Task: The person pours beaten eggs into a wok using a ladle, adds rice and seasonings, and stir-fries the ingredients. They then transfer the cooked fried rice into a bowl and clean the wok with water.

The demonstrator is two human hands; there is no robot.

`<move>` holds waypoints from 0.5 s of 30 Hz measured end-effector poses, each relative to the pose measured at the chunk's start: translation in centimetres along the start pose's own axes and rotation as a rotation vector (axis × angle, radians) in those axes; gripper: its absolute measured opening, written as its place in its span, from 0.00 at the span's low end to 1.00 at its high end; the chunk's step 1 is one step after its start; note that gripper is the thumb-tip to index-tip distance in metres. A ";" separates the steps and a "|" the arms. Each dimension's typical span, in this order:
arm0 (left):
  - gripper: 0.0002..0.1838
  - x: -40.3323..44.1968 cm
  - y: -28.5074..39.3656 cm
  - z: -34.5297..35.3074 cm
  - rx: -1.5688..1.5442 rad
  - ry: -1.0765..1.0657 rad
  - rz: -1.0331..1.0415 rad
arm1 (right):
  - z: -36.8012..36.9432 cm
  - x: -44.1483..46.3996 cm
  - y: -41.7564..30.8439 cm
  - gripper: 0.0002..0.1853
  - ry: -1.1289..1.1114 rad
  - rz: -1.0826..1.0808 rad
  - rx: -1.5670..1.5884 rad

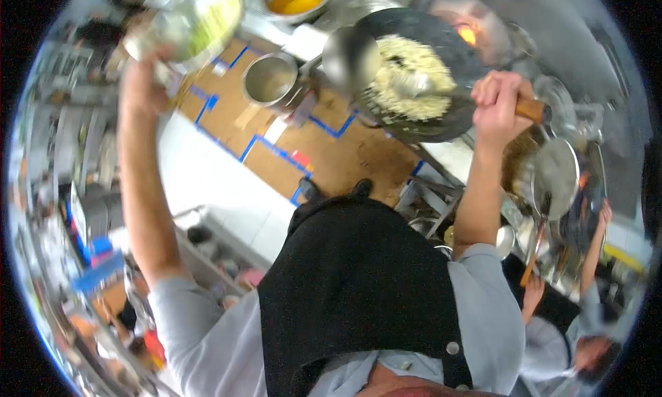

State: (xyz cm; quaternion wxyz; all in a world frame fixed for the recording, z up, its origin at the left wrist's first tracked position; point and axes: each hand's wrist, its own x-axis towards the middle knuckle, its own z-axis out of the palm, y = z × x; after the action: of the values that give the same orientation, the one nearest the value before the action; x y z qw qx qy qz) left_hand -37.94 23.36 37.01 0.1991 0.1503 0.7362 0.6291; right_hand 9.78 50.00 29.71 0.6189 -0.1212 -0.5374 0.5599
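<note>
At the upper left my left hand (148,69) is raised, slightly blurred, with its fingers closed on the side of a shiny metal bowl (181,24). The bowl is tilted and holds pale and green shredded vegetables (215,26). My right hand (502,102) is wrapped round the wooden handle (534,110) of a ladle. The ladle's metal head (414,85) rests among pale, rice-like grains (417,55) in a large dark wok (463,64).
Flame (468,35) burns beside the wok. Left of it stand a metal pot (258,60) and a bowl of orange liquid (298,0). A round metal vessel (350,60) overlaps the wok's edge. At lower right, a co-worker's hand (532,291) grips a wooden-handled tool.
</note>
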 end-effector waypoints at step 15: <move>0.25 -7.9 -10.0 35.7 0.884 -0.334 1.070 | -5.1 -6.1 -5.5 0.12 -0.047 -0.021 -0.367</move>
State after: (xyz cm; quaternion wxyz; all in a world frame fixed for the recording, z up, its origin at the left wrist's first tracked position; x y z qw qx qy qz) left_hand -13.49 48.96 23.33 -0.1062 0.6519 0.7073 0.2520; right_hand 18.18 45.43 28.59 0.5797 -0.2132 -0.6459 0.4486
